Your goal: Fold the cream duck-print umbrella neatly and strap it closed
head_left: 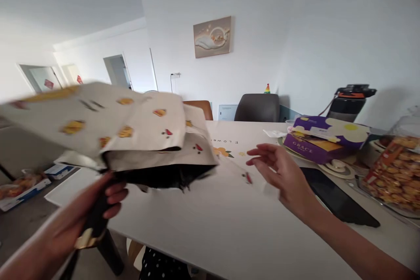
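Note:
A folding umbrella, cream with small food-like prints and a black underside, spreads loosely folded across the left of the head view. Its left part is blurred. My left hand is wrapped round the black handle, which has a gold-coloured band and a dark strap at its lower end. Over the table, to the right of the umbrella, my right hand is held with fingers apart and nothing in them. A faint smeared print shows just left of that hand; what it belongs to I cannot make out.
The white table bears a purple box, a dark tablet, a black bottle and a clear container of snacks on the right. Chairs, including a grey one, stand beyond. Boxes sit low at left.

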Demonstrator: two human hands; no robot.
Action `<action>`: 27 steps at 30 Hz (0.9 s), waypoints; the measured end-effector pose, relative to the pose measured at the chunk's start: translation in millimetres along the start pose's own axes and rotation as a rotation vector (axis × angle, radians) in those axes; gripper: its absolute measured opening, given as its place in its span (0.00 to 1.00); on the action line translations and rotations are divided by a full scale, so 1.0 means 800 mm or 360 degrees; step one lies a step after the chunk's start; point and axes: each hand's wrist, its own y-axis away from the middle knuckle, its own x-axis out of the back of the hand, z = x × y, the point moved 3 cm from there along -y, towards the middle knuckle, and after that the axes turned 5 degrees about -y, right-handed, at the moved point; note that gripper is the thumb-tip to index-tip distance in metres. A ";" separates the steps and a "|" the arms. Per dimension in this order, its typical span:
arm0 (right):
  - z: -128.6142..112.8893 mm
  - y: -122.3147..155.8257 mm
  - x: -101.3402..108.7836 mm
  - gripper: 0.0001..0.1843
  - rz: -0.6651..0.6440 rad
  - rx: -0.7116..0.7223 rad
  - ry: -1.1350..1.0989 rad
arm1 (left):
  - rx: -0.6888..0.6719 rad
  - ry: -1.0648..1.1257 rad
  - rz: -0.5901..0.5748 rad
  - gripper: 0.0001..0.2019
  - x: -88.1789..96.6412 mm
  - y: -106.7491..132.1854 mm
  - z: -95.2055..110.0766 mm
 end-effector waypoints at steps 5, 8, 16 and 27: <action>0.019 -0.011 0.023 0.14 0.0202 -0.0067 0.0062 | 0.0427 -0.0283 0.0008 0.06 -0.057 -0.098 -0.074; 0.028 -0.013 0.020 0.14 0.0163 -0.0060 0.0117 | 0.0534 -0.0463 0.0123 0.07 -0.077 -0.148 -0.115; 0.044 -0.021 -0.041 0.16 -0.0310 0.0432 0.0760 | 0.0554 -0.0369 -0.0155 0.12 -0.108 -0.218 -0.138; 0.074 -0.043 -0.168 0.23 -0.0864 0.0908 0.0995 | 0.0644 0.0148 -0.0573 0.11 -0.099 -0.224 -0.140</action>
